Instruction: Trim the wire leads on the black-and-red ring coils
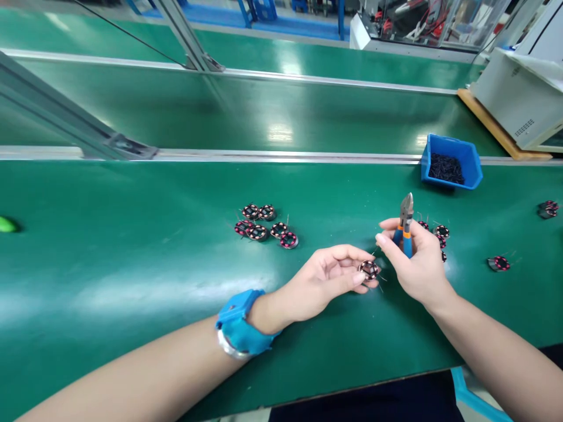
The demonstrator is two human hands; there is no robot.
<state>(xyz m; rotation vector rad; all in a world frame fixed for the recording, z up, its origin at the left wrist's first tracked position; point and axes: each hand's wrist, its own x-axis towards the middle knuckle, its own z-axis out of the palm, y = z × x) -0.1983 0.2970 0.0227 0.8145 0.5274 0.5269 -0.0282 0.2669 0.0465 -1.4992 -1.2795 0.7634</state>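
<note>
My left hand pinches a small round wound stator between thumb and fingers, and thin wire ends stick out from it. Close on its right, my right hand is wrapped round the handles of a pair of side cutters with blue and orange grips. The cutters' jaws point up and away from the stator. My right thumb and forefinger reach toward the stator's wires; whether they touch a wire I cannot tell. Behind my right hand lie several more stators, partly hidden by it.
A group of several stators lies left of centre on the green table. Single stators sit at the right. A blue bin holds small black pieces near the metal rail. A green object is at the left edge.
</note>
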